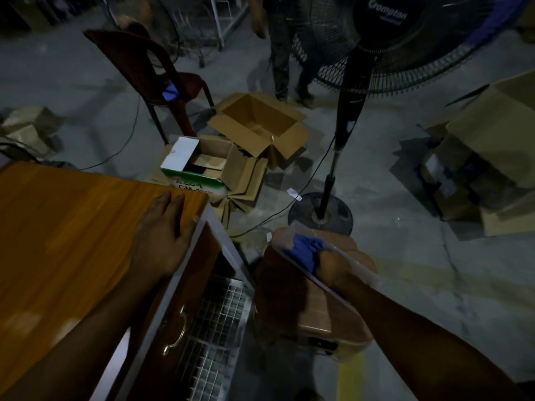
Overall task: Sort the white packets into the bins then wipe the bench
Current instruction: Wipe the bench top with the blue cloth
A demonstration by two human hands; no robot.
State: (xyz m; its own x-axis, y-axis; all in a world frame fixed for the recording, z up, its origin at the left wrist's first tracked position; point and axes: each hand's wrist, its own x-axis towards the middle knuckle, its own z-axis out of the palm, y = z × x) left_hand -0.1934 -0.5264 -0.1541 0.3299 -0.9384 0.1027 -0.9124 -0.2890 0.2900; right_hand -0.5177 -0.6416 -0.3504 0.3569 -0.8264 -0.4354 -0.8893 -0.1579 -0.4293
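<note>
On the far corner of the orange wooden table (pixel 72 227), the left hand (pixel 162 235) lies flat, fingers straight, thumb at the edge. Just off the table's right side, the right hand (pixel 333 264) is clenched round a blue cloth (pixel 305 250), above a brown plastic-covered bundle (pixel 315 311) too dim and blurred to identify. Farther off on the floor sit an open cardboard box (pixel 292 137) and a white-and-green box (pixel 181 154), its contents in shadow. The pedestal fan (pixel 348 111) is cut off at the top.
</note>
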